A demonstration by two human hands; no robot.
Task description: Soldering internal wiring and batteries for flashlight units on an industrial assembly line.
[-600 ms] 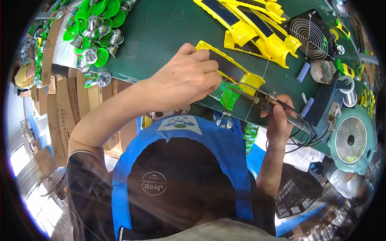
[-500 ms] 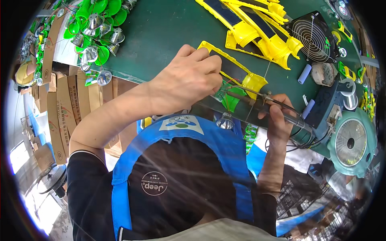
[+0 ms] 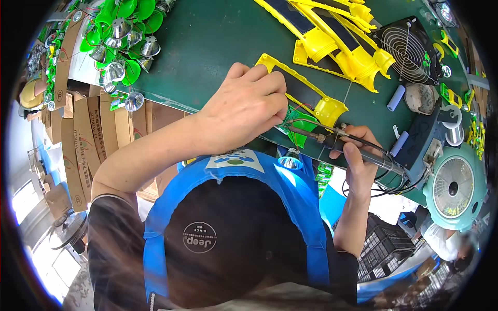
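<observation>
My left hand (image 3: 251,101) has its fingers bent and pressed together at the near edge of the table. Its fingertips are hidden, so what they pinch cannot be made out. In my right hand (image 3: 360,150) is a soldering iron (image 3: 373,157) with a thin tube along it, its tip pointing left toward my left fingers. Beneath the tip lies a green plastic piece (image 3: 295,128) with thin wires. A yellow plastic housing (image 3: 330,108) with a dark panel rests just beyond both hands. Below the green piece, a silver reflector cup (image 3: 290,161) hangs near my blue apron (image 3: 280,181).
More yellow housings (image 3: 358,57) are piled at the far side. Green lamp parts with reflector cups (image 3: 118,70) heap at the far left. On the right stand a black fan (image 3: 407,51), a solder spool (image 3: 454,132) and a teal fan (image 3: 452,187). Cardboard boxes (image 3: 83,150) stand left.
My right hand and the soldering iron have shifted slightly toward me, and more of the green piece shows. My left hand keeps nearly the same pose.
</observation>
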